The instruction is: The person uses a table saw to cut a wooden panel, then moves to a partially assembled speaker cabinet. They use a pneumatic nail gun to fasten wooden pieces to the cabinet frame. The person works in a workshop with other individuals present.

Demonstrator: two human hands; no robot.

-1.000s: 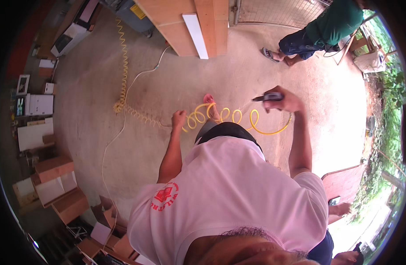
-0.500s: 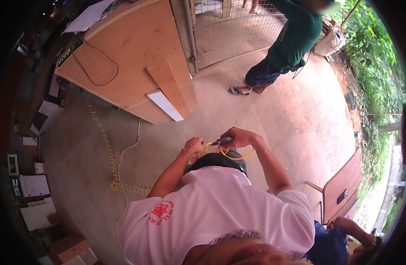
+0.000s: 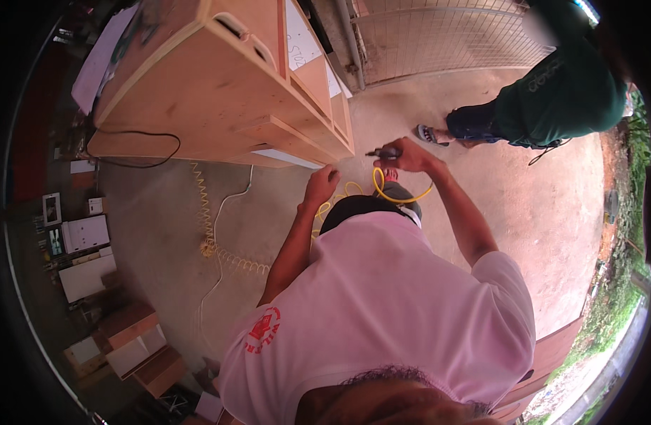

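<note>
My right hand (image 3: 413,156) is wrapped round a dark air blow gun (image 3: 386,152), its slim nozzle pointing left toward the wooden cabinet (image 3: 198,85). From the gun a yellow coiled air hose (image 3: 379,185) loops down in front of my waist and past my left forearm. My left hand (image 3: 321,185) is close to the lower edge of the cabinet, its fingers curled. What those fingers hold, if anything, is hidden. A narrow wooden strip (image 3: 286,133) and a white strip (image 3: 286,156) are on the cabinet's face near that hand.
At the upper right a person in a green shirt (image 3: 563,103) stands by a wire mesh fence (image 3: 446,35). A coiled hose (image 3: 208,244) and a white cable (image 3: 221,273) cross the floor to my left. Boxes and boards (image 3: 137,333) lie at the lower left.
My hands have moved apart and forward, the right one lifting the air blow gun away from the left. The cabinet now appears closer, and more of its open side shows.
</note>
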